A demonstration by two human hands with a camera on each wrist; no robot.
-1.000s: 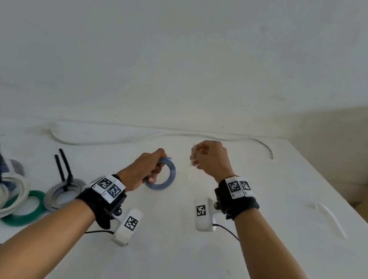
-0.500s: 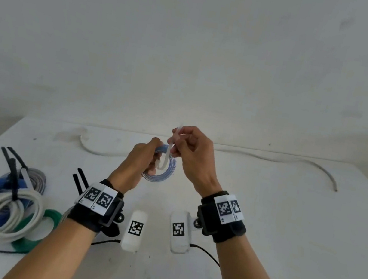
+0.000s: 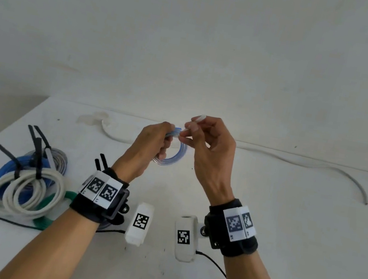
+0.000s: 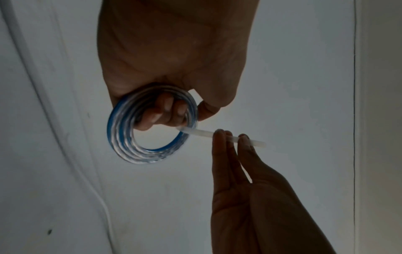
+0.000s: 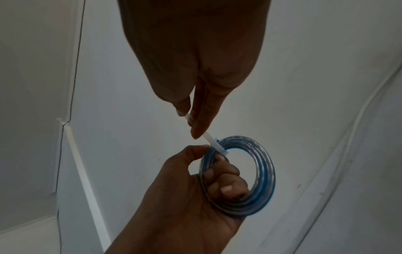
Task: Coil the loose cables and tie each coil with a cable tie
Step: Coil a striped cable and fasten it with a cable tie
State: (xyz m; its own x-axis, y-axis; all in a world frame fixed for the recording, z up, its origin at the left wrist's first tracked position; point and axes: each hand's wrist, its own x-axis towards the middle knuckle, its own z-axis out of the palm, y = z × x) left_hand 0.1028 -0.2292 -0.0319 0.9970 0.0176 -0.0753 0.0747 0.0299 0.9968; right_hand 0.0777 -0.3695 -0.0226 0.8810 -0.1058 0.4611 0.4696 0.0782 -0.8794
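While both hands were raised above the middle of the white table (image 3: 282,241), the left hand (image 3: 149,148) gripped a small clear-and-blue cable coil (image 4: 150,127), its fingers curled through the ring and its thumb pressed on the outside. The coil hung on edge, its open face turned roughly toward the wrist cameras. The right hand (image 3: 210,153) pinched one white cable tie (image 4: 219,136) between thumb and fingertips; the tie's long axis ran from the coil's rim, where one end crossed the turns, outward and up past the right fingers. Whether that end was already threaded around the coil could not quite be made out. Near the table's left edge lay a heap of tied coils (image 3: 27,183), seemingly four: one white, one blue, one grey, one green, with black ties standing up from them. One loose grey cable (image 3: 333,169) trailed along the far edge toward the right.
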